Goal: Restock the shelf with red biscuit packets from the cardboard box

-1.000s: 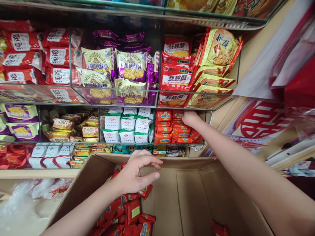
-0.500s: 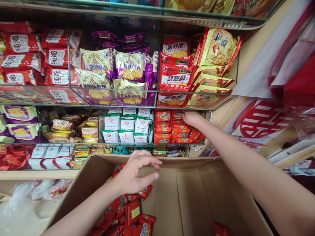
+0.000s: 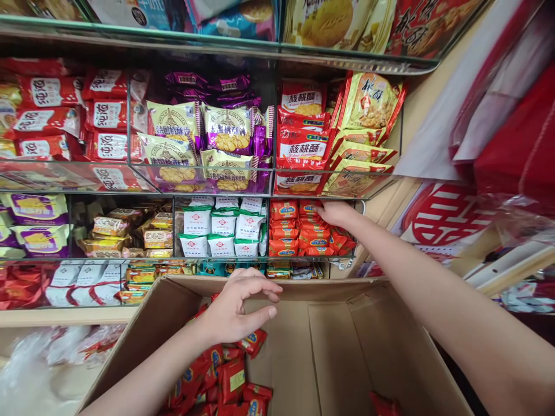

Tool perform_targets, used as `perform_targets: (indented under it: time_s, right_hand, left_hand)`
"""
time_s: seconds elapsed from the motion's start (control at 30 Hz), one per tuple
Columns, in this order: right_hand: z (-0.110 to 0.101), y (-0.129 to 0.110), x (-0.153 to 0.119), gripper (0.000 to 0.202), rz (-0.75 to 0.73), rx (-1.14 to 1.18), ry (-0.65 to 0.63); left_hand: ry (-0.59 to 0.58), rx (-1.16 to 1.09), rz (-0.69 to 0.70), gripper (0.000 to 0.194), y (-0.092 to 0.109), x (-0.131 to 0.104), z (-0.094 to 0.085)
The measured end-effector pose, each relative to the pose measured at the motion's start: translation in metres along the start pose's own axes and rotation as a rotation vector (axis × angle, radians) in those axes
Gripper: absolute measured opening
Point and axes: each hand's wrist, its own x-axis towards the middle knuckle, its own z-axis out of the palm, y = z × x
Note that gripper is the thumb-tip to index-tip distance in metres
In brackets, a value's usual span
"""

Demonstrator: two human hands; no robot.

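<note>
Cardboard box [image 3: 338, 346] filling lower centre, loose red packets [image 3: 232, 378] heaped at its left, bare room mid-box, left hand [image 3: 238, 306] above, thumb and fingers parted, right hand [image 3: 336, 213] at stacked red packets [image 3: 314, 236] right of centre, close under glass shelf edge [image 3: 217, 195], grip hidden, cannot tell.

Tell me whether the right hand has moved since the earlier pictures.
No, not visibly: against the green-edged white packets, the right hand stays put, at the red packets beside them.
</note>
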Motion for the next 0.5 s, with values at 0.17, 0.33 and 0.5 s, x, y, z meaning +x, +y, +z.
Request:
perform_targets:
  time_s: [0.17, 0.33, 0.5]
  right_hand:
    - [-0.009, -0.004, -0.029, 0.032, -0.056, 0.055, 0.119]
    - [-0.007, -0.055, -0.116, 0.025, -0.449, 0.192, 0.341]
    - [0.054, -0.128, -0.194, 0.018, -0.948, 0.16, -0.196]
  left_hand:
    - [-0.003, -0.007, -0.001, 0.023, 0.001, 0.001, -0.002]
    - [-0.015, -0.003, -0.033, 0.021, 0.003, 0.002, -0.002]
    - [-0.014, 0.023, -0.033, 0.023, 0.001, 0.002, 0.0]
